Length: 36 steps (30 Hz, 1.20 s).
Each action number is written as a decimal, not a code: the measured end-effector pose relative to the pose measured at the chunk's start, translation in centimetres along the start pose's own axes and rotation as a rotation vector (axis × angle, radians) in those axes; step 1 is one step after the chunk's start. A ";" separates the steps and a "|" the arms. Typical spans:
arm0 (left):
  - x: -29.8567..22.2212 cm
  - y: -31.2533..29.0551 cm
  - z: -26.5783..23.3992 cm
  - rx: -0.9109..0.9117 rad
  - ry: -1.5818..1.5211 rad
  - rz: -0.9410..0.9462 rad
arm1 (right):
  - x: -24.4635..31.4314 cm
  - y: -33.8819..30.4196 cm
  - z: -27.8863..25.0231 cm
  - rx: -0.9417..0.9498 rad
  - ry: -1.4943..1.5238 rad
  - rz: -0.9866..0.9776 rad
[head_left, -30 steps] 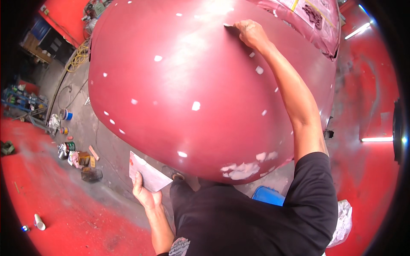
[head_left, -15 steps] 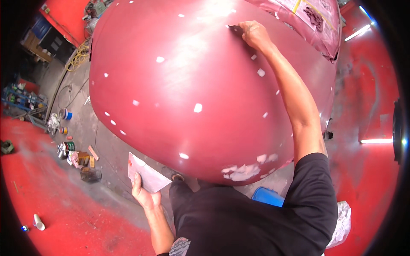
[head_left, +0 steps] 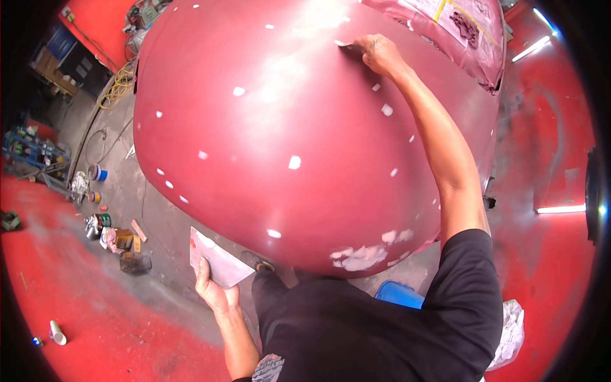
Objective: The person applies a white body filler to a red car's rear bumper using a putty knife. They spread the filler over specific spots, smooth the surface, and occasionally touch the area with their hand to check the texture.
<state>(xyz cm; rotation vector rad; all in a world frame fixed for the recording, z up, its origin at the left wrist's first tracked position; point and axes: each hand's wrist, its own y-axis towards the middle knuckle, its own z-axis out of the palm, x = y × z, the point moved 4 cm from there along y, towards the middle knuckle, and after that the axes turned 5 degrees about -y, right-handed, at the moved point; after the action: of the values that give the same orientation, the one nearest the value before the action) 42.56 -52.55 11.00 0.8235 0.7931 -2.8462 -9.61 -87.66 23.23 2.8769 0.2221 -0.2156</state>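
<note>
A large dull-red car body panel, curved like a hood, fills the middle, dotted with small pale filler spots. Near its far part, my right hand pinches a thin dark putty spreader, its edge at the surface beside a small pale spot. Low on the left, my left hand grips a flat, pale mixing board, thumb on top, off the panel's near edge. Some white filler and a red dab lie on the board. A broader filler patch covers the panel's near edge.
Plastic-covered, taped glass lies at the far right. Cans, a wooden block and a dark box stand on the floor to the left. A yellow hose coils behind them. Something blue sits near my body.
My right hand and the spreader have shifted very slightly nearer, and the spreader's tilt looks a little flatter. My left hand keeps the board in nearly the same place.
</note>
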 end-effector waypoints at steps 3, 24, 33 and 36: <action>-0.1 -0.1 0.4 -0.014 -0.015 0.012 | -0.3 -0.4 -1.1 0.009 0.073 -0.042; 1.5 0.8 0.0 0.002 0.028 -0.057 | -0.4 0.3 0.1 -0.084 0.047 -0.052; 0.3 0.3 0.6 -0.015 -0.008 -0.015 | -1.0 1.5 -1.9 -0.051 0.126 -0.011; 0.2 0.3 0.0 -0.018 0.002 -0.016 | -1.9 2.5 -0.5 -0.085 0.058 -0.042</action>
<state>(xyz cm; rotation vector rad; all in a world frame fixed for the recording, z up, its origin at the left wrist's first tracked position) 42.42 -52.84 10.77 0.8215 0.8278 -2.8487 -10.97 -90.20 24.61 2.7982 0.2949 -0.1268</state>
